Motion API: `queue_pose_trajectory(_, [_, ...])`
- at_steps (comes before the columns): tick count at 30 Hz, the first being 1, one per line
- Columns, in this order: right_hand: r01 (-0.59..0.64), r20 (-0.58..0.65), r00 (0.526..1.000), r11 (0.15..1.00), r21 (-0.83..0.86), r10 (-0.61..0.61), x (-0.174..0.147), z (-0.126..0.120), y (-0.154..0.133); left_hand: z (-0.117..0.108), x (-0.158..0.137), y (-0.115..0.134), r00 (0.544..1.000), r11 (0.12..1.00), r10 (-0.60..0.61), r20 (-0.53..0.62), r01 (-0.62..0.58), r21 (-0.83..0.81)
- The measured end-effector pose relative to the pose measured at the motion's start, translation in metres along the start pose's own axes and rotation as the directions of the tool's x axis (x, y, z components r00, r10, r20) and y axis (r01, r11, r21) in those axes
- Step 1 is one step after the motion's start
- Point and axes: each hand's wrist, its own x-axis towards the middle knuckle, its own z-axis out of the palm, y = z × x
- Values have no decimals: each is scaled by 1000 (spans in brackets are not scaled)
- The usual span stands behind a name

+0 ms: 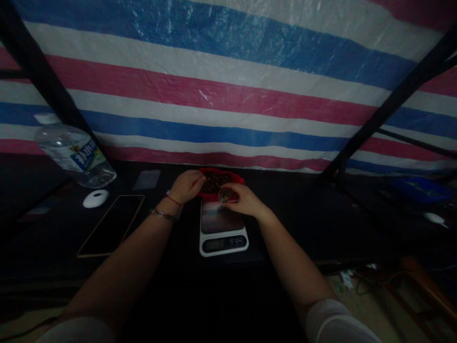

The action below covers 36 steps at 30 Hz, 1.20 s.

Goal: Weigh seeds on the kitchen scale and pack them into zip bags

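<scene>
Toward the back of the dark table is a red container [241, 180] with an uneven rim, filled with brown, chunky bits [213, 181]. My left hand [187, 186] is closed at its left edge, fingers pinching the rim. In the fingers of my right hand [244, 200] is a small clear cup [225, 194] with brown bits in it, tilted over the container's front edge. Just below both hands lies a white kitchen scale [223, 244] with a dark, shiny platform; its small display is too dim to read.
Left of my arm lie a phone [112, 225], a white computer mouse [95, 198] and a small clear zip bag [147, 179]. A large water bottle [76, 152] stands behind them. Black frame bars [385, 109] and a striped sheet [228, 90] bound the back. Something blue [423, 189] lies far right.
</scene>
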Motion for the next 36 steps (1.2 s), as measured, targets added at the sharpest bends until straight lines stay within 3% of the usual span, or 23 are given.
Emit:
queue_pose_trajectory(3, [44,150,988,998,-51,-36,-1,1,-3,-1,0,0,1000,1000,3,9,-3,-3])
queue_pose_trajectory(5, [72,178,983,994,-83,-56,-1,1,-3,-1,0,0,1000,1000,3,15,-3,-4])
queue_pose_trajectory(10, [132,-44,990,987,-91,-136,-1,-5,0,-1,-1,0,1000,1000,5,0,-5,-7])
queue_pose_trajectory(14, [60,-273,957,989,-138,-96,1,-7,7,1,1,4,999,999,-42,10,41,13])
queue_pose_trajectory(17, [-2,-368,928,986,-167,-60,3,-5,14,6,4,5,996,997,-70,63,68,40])
queue_pose_trajectory(23, [-34,-368,929,986,-165,-30,4,-2,20,17,7,-4,967,995,-71,243,52,87])
queue_pose_trajectory(31, [-46,-354,935,982,-183,-22,5,-1,18,19,20,4,914,973,-159,373,80,219])
queue_pose_trajectory(36, [-60,-363,932,982,-180,-9,5,0,20,25,24,7,880,973,-187,437,103,207])
